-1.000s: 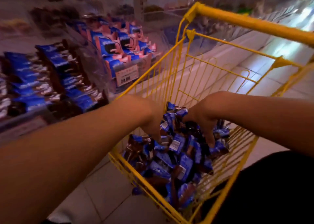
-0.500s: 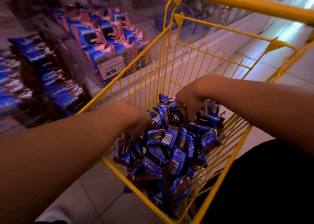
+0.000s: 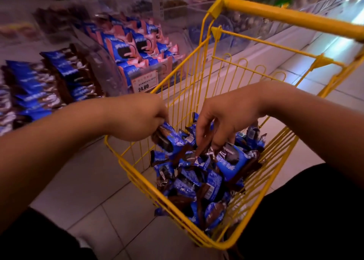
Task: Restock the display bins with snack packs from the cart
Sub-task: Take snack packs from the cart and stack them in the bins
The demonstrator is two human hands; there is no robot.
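Lifting packs clear of the heap, a person's left hand (image 3: 137, 119) now grips blue snack packs (image 3: 169, 139) at the yellow cart (image 3: 214, 242) rim, having been buried in the pile a second ago; the right hand (image 3: 226, 117) pinches more, so a transfer looks imminent. Beyond, display bins (image 3: 82, 50) with a price tag (image 3: 144, 81) line the tiled floor (image 3: 88, 181) aisle.

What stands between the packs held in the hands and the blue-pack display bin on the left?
The left hand and right hand grip snack packs inside the cart. Its yellow wire side wall stands between them and the display bin; lifting over it looks clear.
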